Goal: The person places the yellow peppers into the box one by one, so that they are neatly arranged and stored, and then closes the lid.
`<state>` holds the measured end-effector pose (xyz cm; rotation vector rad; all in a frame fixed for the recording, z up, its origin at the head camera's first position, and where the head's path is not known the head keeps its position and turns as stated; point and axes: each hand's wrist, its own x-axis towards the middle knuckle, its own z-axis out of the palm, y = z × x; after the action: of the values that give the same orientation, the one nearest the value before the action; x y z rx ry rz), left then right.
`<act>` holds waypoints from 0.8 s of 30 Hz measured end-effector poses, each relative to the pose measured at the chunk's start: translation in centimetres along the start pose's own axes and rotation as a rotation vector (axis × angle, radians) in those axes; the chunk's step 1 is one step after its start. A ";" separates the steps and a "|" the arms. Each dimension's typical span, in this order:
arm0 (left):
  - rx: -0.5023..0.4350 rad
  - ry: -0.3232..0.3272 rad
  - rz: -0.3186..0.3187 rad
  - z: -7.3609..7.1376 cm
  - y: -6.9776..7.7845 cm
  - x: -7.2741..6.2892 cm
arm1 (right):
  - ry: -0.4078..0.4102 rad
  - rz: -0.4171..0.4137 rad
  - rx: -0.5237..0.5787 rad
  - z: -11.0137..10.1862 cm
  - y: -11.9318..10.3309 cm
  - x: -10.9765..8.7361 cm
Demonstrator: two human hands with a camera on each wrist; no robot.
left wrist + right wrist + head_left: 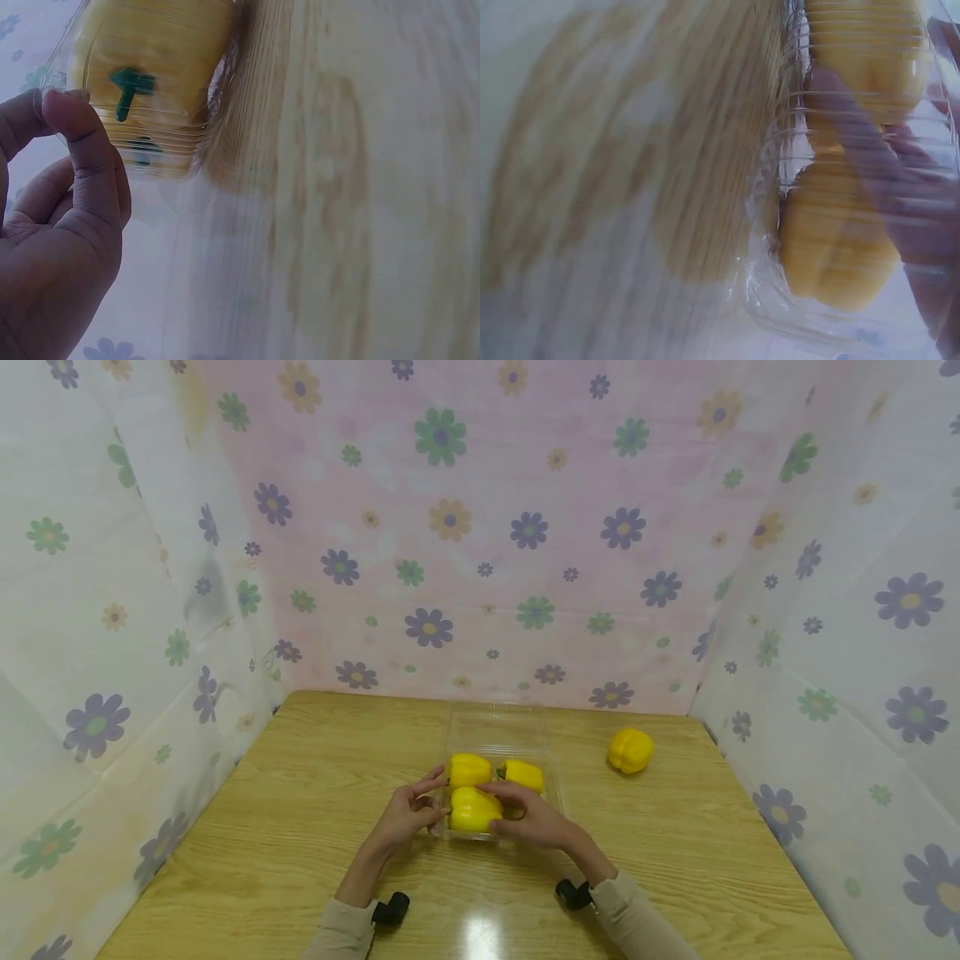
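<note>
A clear plastic clamshell container (472,837) lies on the table with its lid (497,727) folded back, away from me. Inside are three yellow bell peppers: one at the front (471,814), one behind it (470,768) and one at the back right (523,775). My left hand (405,817) pinches the container's left rim between thumb and finger; green stems (133,81) show through the wall in the left wrist view. My right hand (538,820) reaches into the container and grips the front pepper, thumb near the front wall, a finger across its far side.
A fourth yellow bell pepper (630,751) lies on the wooden table (315,760), to the right of the container. Flower-patterned cloth (480,543) hangs along the back and both sides of the table.
</note>
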<state>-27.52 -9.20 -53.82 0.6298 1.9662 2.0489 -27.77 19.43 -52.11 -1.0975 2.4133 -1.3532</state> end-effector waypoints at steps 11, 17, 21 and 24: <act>0.000 0.015 -0.023 0.1 -0.1 0.0 | 0.333 -0.014 0.054 0.8 -0.4 -0.1; -0.001 0.024 -0.017 0.1 0.0 0.0 | 0.461 -0.016 0.209 0.5 -0.6 -0.1; 0.000 0.027 -0.017 0.1 0.0 0.0 | 0.501 -0.037 0.259 -0.1 -0.8 -0.2; -0.002 0.026 -0.010 0.1 0.0 0.0 | 0.536 -0.054 0.280 -0.8 -0.7 -0.4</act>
<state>-27.51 -9.14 -53.80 0.5943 1.9770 2.0632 -27.51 19.97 -51.12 -0.8071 2.4132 -2.1537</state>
